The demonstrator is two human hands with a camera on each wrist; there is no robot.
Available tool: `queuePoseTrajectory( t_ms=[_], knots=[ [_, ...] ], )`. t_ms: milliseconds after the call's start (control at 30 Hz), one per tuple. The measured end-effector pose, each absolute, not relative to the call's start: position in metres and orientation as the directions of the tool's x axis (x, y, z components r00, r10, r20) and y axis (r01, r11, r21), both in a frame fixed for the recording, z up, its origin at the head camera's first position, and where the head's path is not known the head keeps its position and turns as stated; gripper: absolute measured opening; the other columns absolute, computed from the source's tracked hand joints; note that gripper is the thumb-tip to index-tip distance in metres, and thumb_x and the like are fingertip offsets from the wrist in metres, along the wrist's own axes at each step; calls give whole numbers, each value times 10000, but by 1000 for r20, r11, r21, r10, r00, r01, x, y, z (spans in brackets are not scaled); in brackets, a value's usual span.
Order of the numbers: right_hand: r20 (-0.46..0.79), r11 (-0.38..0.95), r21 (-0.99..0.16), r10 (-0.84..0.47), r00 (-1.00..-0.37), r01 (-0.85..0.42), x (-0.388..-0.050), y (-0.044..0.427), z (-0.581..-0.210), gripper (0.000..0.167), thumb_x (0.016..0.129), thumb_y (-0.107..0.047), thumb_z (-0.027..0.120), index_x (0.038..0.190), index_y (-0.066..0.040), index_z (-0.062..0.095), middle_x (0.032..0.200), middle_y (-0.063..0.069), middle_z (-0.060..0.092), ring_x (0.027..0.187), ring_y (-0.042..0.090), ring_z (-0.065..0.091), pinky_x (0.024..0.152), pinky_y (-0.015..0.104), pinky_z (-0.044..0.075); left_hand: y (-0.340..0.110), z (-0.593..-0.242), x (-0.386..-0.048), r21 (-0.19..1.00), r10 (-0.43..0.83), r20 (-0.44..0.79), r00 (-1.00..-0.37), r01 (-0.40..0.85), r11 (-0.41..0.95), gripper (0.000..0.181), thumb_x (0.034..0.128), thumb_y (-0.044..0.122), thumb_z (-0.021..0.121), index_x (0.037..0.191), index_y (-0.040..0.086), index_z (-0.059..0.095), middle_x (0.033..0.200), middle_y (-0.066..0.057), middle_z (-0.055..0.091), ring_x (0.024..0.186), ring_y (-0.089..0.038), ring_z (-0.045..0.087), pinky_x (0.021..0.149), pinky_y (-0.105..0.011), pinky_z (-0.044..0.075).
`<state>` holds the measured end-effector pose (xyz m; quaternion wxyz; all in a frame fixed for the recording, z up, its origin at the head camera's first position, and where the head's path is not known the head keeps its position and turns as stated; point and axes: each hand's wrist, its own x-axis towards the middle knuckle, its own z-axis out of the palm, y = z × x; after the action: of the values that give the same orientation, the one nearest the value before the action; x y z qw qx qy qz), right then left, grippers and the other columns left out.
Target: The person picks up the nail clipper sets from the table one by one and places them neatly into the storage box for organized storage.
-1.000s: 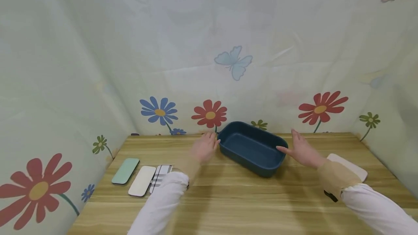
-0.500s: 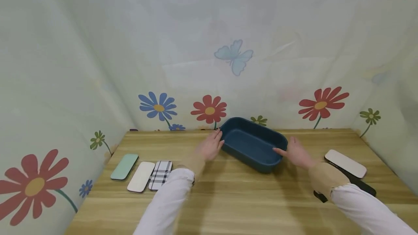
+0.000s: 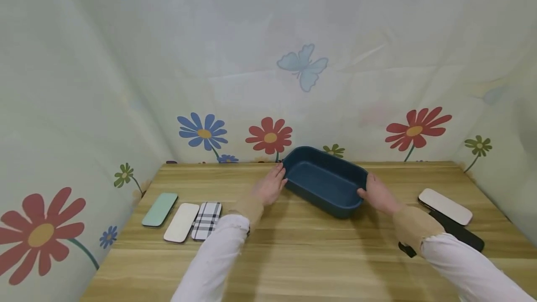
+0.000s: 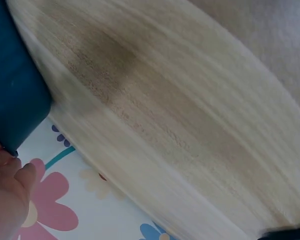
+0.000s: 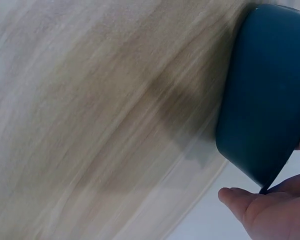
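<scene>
No text, label, brand, number or sign can be read in any of the three views: not on the blue basin [image 3: 325,181], nor, in the head view, on the mint slab [image 3: 160,209], white slab [image 3: 181,223] and plaid slab [image 3: 207,218] toward 8 o'clock, the pale slab [image 3: 445,206] and black slab [image 3: 460,233] toward 4 o'clock.

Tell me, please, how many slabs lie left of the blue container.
3, left to right: green slab, white slab, plaid slab nearest the container; left sleeve may hide more.

One blue bin [image 3: 323,183], five flat slabs [image 3: 182,223] [image 3: 160,209] [image 3: 207,221] [image 3: 445,206] [image 3: 459,232] — one wooden table [image 3: 319,264], two white sleeves [image 3: 214,255] [image 3: 465,264]
</scene>
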<state>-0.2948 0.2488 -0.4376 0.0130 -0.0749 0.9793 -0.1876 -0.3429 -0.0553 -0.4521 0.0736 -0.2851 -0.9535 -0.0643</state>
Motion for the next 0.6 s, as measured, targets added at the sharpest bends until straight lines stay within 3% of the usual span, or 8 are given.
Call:
queuePoseTrajectory(
  t_ms=[367,600],
  knots=[
    [17,923,-349,-169,-985,-164,-299,245,-436,594,888,-90,481,1206,308,176,1241,485,224,1164,546,274,967,558,294,-60,-450,-330,14,541,249,-803,562,827,423,953,235,377,1274,-33,433,1367,-172,377,1267,-241,366,1010,-317,354],
    [101,910,-345,-206,-973,-229,-299,245,-437,513,871,-54,500,1169,284,255,1172,468,340,1096,533,376,910,553,356,-63,-456,-318,-48,531,297,-794,543,838,432,945,272,393,1271,-5,452,1349,-155,408,1240,-224,408,970,-298,398]
  ],
)
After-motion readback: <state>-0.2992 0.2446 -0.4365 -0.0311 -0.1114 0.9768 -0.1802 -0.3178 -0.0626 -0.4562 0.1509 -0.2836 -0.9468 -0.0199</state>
